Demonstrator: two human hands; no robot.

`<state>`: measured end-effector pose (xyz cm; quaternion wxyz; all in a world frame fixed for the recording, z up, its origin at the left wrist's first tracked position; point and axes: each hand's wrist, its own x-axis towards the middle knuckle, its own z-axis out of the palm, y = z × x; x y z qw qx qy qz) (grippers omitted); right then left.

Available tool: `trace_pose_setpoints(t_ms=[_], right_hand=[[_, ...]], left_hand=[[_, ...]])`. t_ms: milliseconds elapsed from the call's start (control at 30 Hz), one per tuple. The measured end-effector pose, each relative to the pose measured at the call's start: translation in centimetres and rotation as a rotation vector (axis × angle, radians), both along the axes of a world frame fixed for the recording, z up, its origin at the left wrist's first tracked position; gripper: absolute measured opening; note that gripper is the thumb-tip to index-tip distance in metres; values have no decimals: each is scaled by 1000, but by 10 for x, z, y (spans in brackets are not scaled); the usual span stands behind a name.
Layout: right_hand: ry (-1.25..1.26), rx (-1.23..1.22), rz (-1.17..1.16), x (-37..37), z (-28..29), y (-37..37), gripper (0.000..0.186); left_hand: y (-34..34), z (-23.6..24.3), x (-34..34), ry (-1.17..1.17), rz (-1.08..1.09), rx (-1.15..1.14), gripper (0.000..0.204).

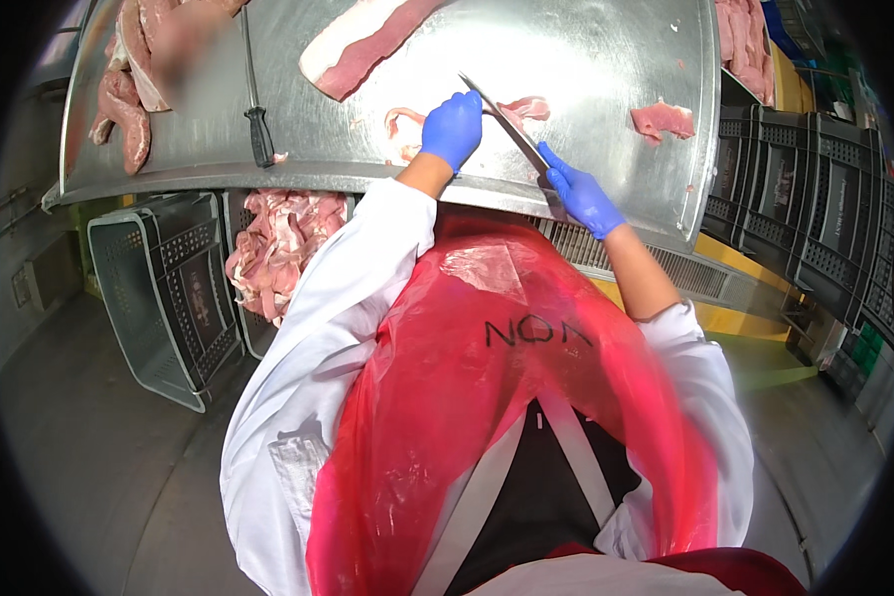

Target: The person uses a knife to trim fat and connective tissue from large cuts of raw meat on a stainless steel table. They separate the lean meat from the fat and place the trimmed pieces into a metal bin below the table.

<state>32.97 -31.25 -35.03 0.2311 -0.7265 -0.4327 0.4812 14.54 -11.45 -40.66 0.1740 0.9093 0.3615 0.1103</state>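
In my gloved right hand (pixel 581 196) is a knife (pixel 507 122), its blade slanting up and left over the steel table (pixel 586 60). My left hand (pixel 453 131), gloved in blue too, is closed in a fist right beside the blade; what its fingers hold, if anything, is hidden. A thin curled meat trimming (pixel 403 121) lies just left of that fist, and a small pink piece of meat (pixel 528 108) sits behind the blade. Farther back rests a long slab of meat (pixel 368 45) with a pale fat side. Another scrap of meat (pixel 663 121) lies to the right.
A sharpening steel (pixel 258 129) with a black handle lies left on the table, near several long meat pieces (pixel 124 114). Below the table's front edge stand a crate of meat trimmings (pixel 283 238) and a grey crate (pixel 159 298). Dark crates (pixel 805 189) are stacked at right.
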Motion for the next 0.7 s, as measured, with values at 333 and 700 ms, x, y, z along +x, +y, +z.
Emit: trace_pose_setpoints(t_ms=[333,700], right_hand=[[-412,-104,179,-25,-9,122,52],[451,-231,-321,45,60,19,54]], left_hand=[[-12,14,5,55,-242,-161,19],[114,131,-48,-488,-118,-251,33]])
